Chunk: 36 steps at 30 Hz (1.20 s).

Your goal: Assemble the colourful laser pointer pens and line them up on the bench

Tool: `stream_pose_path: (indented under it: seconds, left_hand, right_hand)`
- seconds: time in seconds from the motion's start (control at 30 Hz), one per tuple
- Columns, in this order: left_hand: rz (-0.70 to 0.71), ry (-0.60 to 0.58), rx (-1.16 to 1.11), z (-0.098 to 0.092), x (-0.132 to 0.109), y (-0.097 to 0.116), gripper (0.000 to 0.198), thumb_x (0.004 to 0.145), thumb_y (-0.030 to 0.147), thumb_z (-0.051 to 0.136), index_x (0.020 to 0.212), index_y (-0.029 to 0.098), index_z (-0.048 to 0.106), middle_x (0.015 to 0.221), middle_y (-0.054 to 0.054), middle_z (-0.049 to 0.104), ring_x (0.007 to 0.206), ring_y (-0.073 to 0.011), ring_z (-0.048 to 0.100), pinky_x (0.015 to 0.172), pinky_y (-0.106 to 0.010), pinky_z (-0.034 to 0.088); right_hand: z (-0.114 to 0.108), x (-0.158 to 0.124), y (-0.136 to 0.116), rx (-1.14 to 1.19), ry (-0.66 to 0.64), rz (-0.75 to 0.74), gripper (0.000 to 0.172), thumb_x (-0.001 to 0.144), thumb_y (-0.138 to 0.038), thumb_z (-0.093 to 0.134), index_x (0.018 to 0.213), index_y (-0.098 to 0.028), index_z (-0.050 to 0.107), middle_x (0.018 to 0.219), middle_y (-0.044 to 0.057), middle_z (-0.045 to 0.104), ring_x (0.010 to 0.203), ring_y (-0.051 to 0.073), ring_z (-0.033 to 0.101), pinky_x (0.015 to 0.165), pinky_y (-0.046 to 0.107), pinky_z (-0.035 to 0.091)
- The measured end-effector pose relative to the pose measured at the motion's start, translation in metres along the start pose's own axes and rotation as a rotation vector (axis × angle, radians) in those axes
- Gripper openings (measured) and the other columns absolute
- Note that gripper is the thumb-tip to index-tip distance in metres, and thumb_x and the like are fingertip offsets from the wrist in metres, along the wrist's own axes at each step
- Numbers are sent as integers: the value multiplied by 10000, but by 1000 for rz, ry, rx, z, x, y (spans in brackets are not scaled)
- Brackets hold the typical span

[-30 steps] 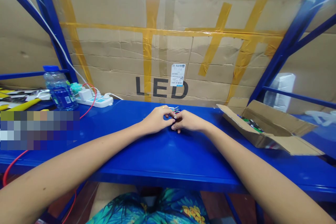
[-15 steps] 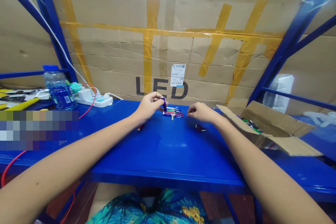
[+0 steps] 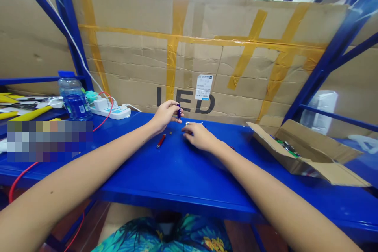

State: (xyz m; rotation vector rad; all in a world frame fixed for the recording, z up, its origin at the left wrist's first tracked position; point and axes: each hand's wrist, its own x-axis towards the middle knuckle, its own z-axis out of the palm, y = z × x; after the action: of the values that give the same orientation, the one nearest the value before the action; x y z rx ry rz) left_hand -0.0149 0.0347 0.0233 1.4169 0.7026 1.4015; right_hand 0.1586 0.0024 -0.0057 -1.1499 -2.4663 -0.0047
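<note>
My left hand [image 3: 165,116] pinches a small purple tube [image 3: 178,112] between thumb and fingers, upright and a little above the blue table. Just right of it, my right hand [image 3: 200,135] is low over the table with its fingers curled in. Whatever those fingers hold, if anything, is hidden. Behind that hand, a group of small shiny metal pieces [image 3: 187,123] shows only in part. A red tube with a silver end [image 3: 161,141] lies below my left hand. Close to it is a tiny silvery piece [image 3: 170,133].
An open cardboard box [image 3: 307,159] with small green and dark parts stands at right. To the left are a bottle [image 3: 75,98], a white power strip [image 3: 113,112] and a red cable [image 3: 111,100]. A large cardboard sheet [image 3: 132,63] closes off the back.
My right hand has moved left, over the metal pieces and close to my left hand. My left hand has lifted the purple tube slightly away from them. The camera view has shifted a little.
</note>
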Motion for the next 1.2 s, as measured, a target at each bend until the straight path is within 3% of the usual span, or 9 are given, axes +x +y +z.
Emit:
stream_pose_path:
  seconds: [0.17,0.27,0.4,0.47,0.63,0.73,0.87,1.03,1.2]
  left_hand:
    - [-20,78,19,-5,3,0,105,772,152,567,871,148,532,770,-44,643,705,-170,660,506,-260,540]
    - [-12,93,30,-7,3,1,92,771,143,564,860,143,542,762,-44,636,698,-170,654,501,-266,538]
    - [-5,89,53,-8,1,1,112,771,150,595,871,139,545,780,-51,646,690,-156,647,499,-240,520]
    - [-4,54,71,-8,0,-1,131,770,153,618,880,136,549,791,-54,651,705,-152,645,516,-237,519]
    - [-27,-103,230,2,-10,-9,158,777,144,650,929,112,620,762,-44,654,604,-108,591,541,-241,493]
    - [-33,-221,282,13,-20,-13,182,784,159,652,959,111,652,720,-24,651,550,-96,553,543,-251,478]
    - [-29,-296,295,25,-30,-15,210,801,211,650,988,117,633,672,-11,635,554,-109,558,509,-242,456]
    - [-43,-293,327,29,-36,-13,199,833,237,612,1004,143,575,629,15,600,500,-96,531,435,-206,379]
    - [43,-352,372,25,-34,-18,183,852,258,583,1008,177,534,781,-8,675,544,-96,564,535,-237,436]
  right_hand:
    - [29,39,-17,-97,-8,-60,276,919,-224,515,1110,-149,699,1217,157,639,1055,243,611,900,317,433]
    - [36,51,-21,-113,-74,-14,244,910,-185,498,977,-141,729,1058,153,698,968,240,639,816,301,447]
    - [19,38,-21,-75,-154,17,177,856,-167,565,892,-152,738,926,133,727,832,228,654,715,283,435]
    - [2,22,-14,-40,-111,25,147,842,-156,585,828,-154,732,901,125,728,836,226,646,732,288,430]
    - [-40,-15,12,257,286,217,155,858,-209,553,819,-169,697,849,69,715,812,193,628,762,304,444]
    - [-48,-21,18,436,411,272,168,832,-266,558,868,-162,686,799,65,694,757,194,613,699,316,463]
    - [-44,-19,10,491,417,205,164,811,-295,576,838,-166,674,770,54,683,748,188,608,680,306,464]
    - [-43,-19,5,389,387,178,144,817,-263,562,800,-167,668,776,47,695,738,173,606,712,300,456]
    - [-42,-20,11,389,298,202,163,820,-283,556,797,-168,669,752,41,684,723,172,596,675,291,447]
